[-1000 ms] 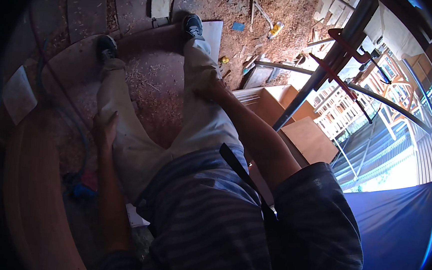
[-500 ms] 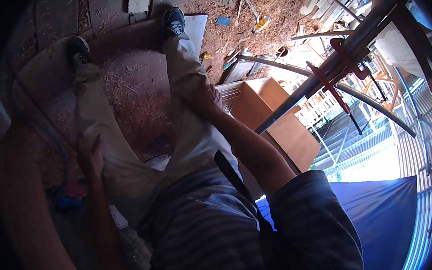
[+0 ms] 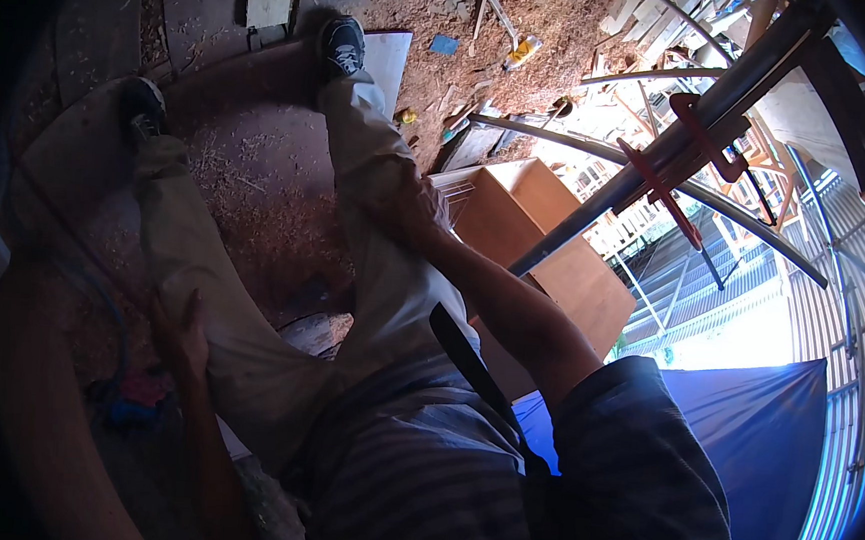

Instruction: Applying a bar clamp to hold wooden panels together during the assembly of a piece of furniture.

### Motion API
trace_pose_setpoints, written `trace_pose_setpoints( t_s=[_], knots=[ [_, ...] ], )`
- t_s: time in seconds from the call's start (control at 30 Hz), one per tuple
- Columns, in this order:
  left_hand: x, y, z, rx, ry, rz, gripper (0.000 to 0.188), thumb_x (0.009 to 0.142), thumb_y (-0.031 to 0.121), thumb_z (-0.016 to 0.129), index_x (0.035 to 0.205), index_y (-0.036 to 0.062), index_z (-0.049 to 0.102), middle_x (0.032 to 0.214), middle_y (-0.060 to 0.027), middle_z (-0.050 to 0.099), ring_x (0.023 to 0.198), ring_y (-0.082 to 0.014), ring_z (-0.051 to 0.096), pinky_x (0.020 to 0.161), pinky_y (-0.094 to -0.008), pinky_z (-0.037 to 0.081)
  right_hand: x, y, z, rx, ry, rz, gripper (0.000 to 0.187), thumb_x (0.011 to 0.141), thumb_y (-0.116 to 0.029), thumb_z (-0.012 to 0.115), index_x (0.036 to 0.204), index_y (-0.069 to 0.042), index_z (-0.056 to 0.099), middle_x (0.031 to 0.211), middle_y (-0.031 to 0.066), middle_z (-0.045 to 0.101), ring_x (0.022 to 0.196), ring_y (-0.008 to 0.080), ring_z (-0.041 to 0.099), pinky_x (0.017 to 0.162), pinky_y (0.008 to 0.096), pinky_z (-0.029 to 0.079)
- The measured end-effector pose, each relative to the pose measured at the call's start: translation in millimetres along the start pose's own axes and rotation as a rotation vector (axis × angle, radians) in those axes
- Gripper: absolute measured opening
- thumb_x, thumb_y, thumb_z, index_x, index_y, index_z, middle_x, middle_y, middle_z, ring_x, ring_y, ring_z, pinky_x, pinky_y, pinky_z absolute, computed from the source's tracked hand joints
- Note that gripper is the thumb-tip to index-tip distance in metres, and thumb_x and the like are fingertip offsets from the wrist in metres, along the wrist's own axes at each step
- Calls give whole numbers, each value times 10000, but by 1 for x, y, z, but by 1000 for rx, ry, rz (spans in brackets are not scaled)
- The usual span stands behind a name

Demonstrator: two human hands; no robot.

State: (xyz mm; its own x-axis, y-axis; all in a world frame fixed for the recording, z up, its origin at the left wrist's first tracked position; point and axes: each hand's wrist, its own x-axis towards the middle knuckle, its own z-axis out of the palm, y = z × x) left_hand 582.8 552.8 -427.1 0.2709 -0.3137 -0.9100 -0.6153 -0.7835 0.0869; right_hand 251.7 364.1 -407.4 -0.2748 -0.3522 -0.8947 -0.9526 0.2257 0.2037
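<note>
My left hand [image 3: 183,337] rests against the outer side of my left thigh, thumb apart from the fingers, with nothing in it. Beige trousers [image 3: 207,264] cover both legs. My right hand [image 3: 404,211] lies over my right leg near the knee. It looks spread on the cloth, though its fingers are partly dark, and no object shows in it. Both dark shoes, the left shoe [image 3: 143,104] and the right shoe [image 3: 344,45], are planted on a shavings-strewn brown board [image 3: 260,148].
A wooden cabinet carcass [image 3: 577,285] stands to my right. Beside it, a long metal pipe [image 3: 592,216] carries red clamps [image 3: 650,177]. Dark blue sheeting [image 3: 743,422] hangs at lower right. A yellow-labelled bottle [image 3: 521,52] and a blue scrap [image 3: 445,44] lie among wood shavings ahead.
My legs have spread slightly, the left one shifting left, and more of a pale piece shows between the thighs. Both hands stay on the legs. The view has tilted a little.
</note>
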Motion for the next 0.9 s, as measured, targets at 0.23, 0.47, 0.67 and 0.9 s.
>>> trace_pose_setpoints(
  t_s=[0.23, 0.47, 0.67, 0.9],
  knots=[
    [-4, 9, -3, -49, 29, 12, 762, 835, 453, 655, 1342, -54, 397, 1343, -278, 439, 1250, -400, 431, 1041, -419, 346, 7, 4, -4, -62, -129, 5, 1049, 679, -612, 695, 1387, -8, 210, 1155, 321, 524, 1030, 429, 579, 855, 481, 485],
    [-6, 7, -1, -99, 56, 43, 744, 835, 416, 669, 1354, -39, 393, 1341, -265, 451, 1248, -387, 441, 1037, -414, 351, 6, 11, 0, -34, 7, 99, 840, 669, -558, 729, 1273, -113, 354, 1039, 277, 609, 971, 449, 596, 827, 516, 477],
    [-7, 11, -1, -130, 48, 15, 730, 837, 380, 677, 1359, -38, 386, 1342, -266, 449, 1250, -383, 440, 1034, -415, 357, 11, 24, 12, 4, 31, 59, 853, 680, -540, 729, 1311, -135, 323, 1036, 272, 612, 970, 445, 596, 825, 516, 478],
    [-7, -2, 4, 20, 46, 41, 740, 839, 373, 677, 1370, -41, 369, 1351, -258, 443, 1255, -375, 437, 1046, -406, 347, 8, 20, 11, 33, 41, 23, 833, 679, -482, 742, 1324, -171, 316, 1070, 258, 604, 972, 434, 599, 835, 504, 481]
  ],
)
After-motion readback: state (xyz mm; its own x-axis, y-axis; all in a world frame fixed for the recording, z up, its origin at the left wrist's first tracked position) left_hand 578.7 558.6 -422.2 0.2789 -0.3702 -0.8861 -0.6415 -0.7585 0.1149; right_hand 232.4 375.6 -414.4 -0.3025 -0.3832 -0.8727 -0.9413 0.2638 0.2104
